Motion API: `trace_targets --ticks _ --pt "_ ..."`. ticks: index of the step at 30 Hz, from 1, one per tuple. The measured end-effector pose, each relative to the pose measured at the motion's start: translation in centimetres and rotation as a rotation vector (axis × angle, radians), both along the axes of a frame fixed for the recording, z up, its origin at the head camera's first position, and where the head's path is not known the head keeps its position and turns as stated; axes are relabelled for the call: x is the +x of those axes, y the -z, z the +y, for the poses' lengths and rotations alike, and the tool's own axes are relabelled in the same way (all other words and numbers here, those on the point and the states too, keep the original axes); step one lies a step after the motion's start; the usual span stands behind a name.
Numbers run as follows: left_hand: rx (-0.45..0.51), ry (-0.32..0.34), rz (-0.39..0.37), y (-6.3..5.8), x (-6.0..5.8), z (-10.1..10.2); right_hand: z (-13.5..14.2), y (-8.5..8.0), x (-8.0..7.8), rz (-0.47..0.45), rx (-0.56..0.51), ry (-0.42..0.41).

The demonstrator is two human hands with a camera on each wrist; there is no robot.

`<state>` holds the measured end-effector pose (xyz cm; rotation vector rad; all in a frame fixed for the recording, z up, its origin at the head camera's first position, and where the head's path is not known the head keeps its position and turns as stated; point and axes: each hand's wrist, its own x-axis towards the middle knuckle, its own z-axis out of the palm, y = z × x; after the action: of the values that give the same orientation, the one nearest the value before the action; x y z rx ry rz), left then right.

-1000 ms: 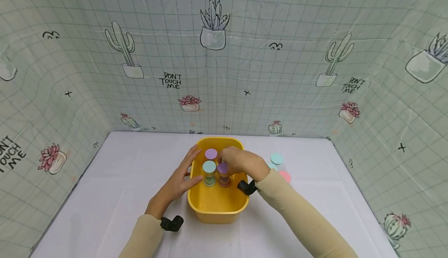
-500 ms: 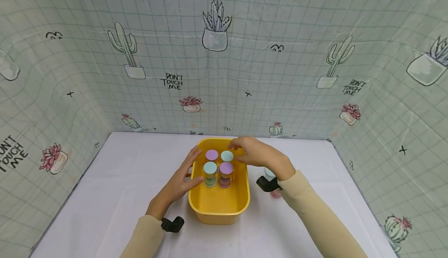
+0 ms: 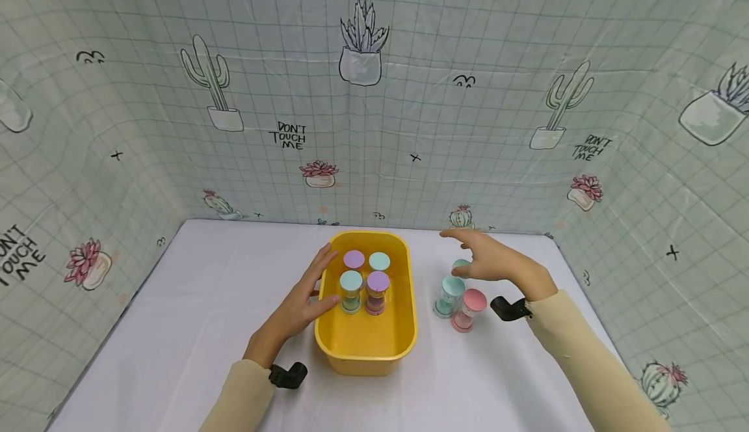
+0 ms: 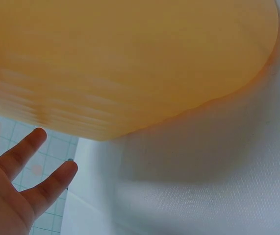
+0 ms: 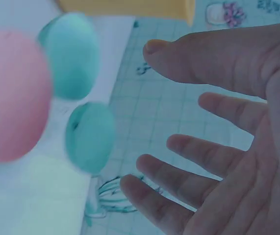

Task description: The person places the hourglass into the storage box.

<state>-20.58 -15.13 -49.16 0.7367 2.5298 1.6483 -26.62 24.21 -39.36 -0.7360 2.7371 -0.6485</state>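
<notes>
A yellow plastic bin holds several small hourglasses standing upright: a purple-capped one and a teal-capped one at the back, a teal-capped one and a purple-capped one in front of them. My left hand lies along the bin's left rim, fingers extended, thumb over the edge. Right of the bin, my right hand hovers with spread fingers and an empty palm. Beneath and beside it stand a teal hourglass, a pink hourglass and another teal one, partly covered by the hand.
A white cloth covers the table. Behind and at both sides hangs a grid-patterned curtain printed with cacti. Each wrist carries a black camera mount, such as the left one.
My right hand has let go of a teal-capped hourglass at the back right of the bin, lifted out, and moved right over the loose hourglasses. My left hand stays put.
</notes>
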Motion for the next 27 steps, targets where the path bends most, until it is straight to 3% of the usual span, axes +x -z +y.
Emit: trace_targets --ticks 7,16,27 --pt "-0.001 -0.004 -0.002 0.0 0.0 0.0 1.9 1.3 -0.1 -0.072 0.03 0.044" --pt "0.002 -0.005 -0.007 -0.1 0.0 0.1 2.4 2.0 -0.4 -0.148 0.018 0.047" --pt "0.001 -0.009 -0.007 -0.1 0.0 0.0 2.4 2.8 -0.6 -0.113 0.038 0.048"
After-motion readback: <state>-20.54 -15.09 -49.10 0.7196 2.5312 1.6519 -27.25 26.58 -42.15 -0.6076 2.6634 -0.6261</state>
